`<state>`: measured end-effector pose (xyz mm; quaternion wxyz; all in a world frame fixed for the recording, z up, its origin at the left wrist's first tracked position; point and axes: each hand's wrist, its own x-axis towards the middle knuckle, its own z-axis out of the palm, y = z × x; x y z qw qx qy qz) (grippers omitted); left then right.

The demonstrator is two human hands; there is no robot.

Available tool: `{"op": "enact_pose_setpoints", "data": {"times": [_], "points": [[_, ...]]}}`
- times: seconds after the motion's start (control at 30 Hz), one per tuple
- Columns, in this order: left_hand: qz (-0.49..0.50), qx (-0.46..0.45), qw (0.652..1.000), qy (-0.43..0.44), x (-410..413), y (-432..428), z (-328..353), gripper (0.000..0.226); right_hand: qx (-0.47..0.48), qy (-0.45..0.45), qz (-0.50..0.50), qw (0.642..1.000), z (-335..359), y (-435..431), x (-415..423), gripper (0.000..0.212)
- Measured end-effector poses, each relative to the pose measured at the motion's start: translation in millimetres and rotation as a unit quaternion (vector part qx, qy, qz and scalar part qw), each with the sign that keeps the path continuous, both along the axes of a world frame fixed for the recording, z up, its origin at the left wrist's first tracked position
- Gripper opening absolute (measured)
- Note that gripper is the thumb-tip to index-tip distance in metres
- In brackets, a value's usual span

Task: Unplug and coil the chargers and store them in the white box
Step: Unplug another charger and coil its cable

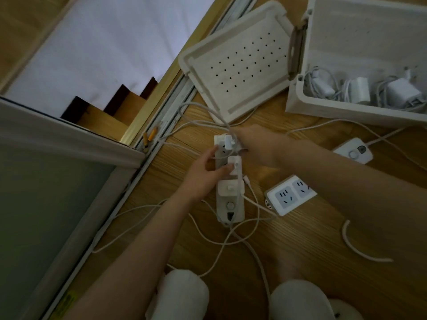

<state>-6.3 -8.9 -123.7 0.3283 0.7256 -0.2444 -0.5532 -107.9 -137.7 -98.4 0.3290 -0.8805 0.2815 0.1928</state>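
Right hand point(256, 144) fingers curled round top charger point(227, 143), seated in strip point(221, 204). Left hand point(205, 172) just below, straight fingers pressing strip down. Step looks like unplugging. Next: pull straight off, coil cable, drop in box point(335, 112) up-right of grip.

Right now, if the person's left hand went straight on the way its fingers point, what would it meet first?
The small white square charger plugged into the middle of the long white power strip. The left hand reaches across the strip towards it, fingertips seemingly at its edge; depth is unclear.
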Motion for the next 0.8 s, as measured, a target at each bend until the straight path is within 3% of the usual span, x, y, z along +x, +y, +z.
{"op": "enact_pose_setpoints", "data": {"times": [0.23,0.33,0.57,0.8], "points": [[-0.075,0.059,0.995,-0.011,1,-6,1,0.054,-0.082,0.03,0.051,0.995,6,1,10,0.032],[-0.114,0.069,0.989,-0.058,-3,-6,1,0.059,-0.085,0.036,0.063,0.994,9,1,9,0.033],[-0.22,0.178,0.95,-0.132,-2,-13,1,0.054,-0.077,0.059,0.058,0.994,12,2,11,0.043],[-0.247,0.219,0.934,-0.137,-1,-23,9,0.053,-0.102,-0.012,0.076,0.992,46,5,5,0.038]]}}
